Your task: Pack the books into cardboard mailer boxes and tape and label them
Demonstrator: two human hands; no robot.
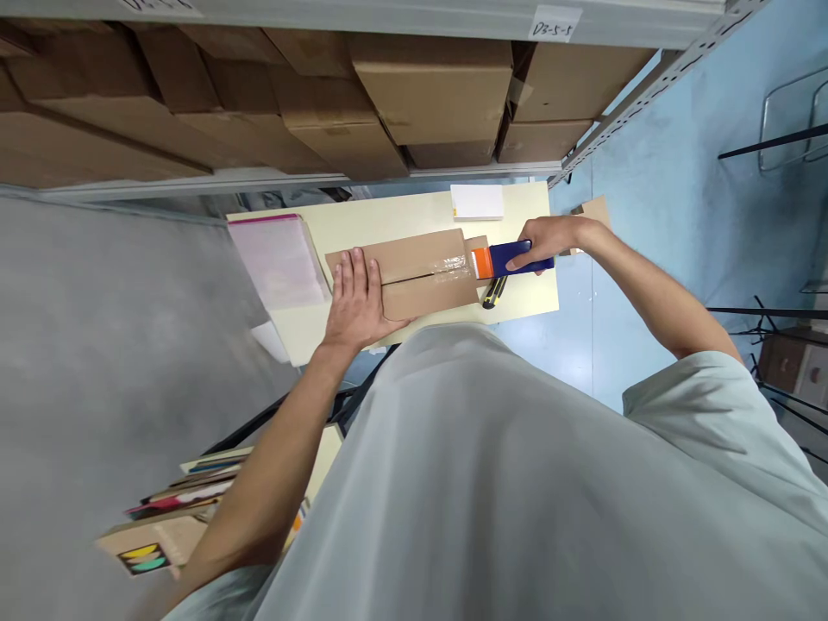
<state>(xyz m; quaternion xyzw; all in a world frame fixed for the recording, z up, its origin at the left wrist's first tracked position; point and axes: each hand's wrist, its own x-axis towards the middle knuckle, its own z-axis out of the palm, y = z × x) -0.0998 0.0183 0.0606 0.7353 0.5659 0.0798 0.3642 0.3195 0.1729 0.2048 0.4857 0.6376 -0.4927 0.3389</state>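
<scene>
A long flat cardboard box (427,255) lies on the cream table, with clear tape across its top seam near the right end. Pressed flat on its left end is my left hand (355,302), fingers stretched out. My right hand (543,241) grips a slim dark blue box (508,256) with an orange end, thumb on top. The orange end sits at the cardboard box's opened right end, between its flaps; how far it reaches inside is hidden. A yellow and black utility knife (494,292) lies just below the blue box, partly covered by it.
White paper slips (477,201) lie at the table's far edge, and a pinkish-white stack (278,259) at its left. Beyond, a metal shelf (388,19) holds several brown cartons (433,90). A carton of thin packets (146,543) stands low at left.
</scene>
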